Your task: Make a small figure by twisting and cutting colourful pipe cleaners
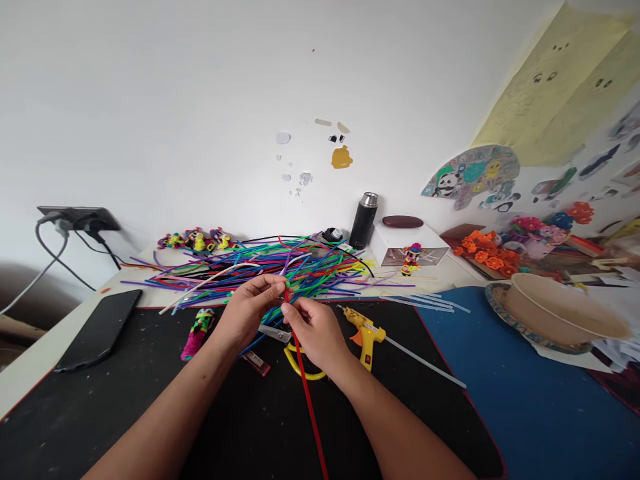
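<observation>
On my feed, the left hand (250, 308) pinches the red pipe cleaner (309, 395) near its far end; the right hand (319, 335), nearer its free length, grips below. It runs bodyward, over yellow-handled scissors (311, 377).

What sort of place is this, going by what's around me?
Probably a craft corner, though whether at home or in a workshop isn't clear. A heap of colored pipe cleaners covers the back of the desk, and a yellow glue gun lies on a black mat.
</observation>
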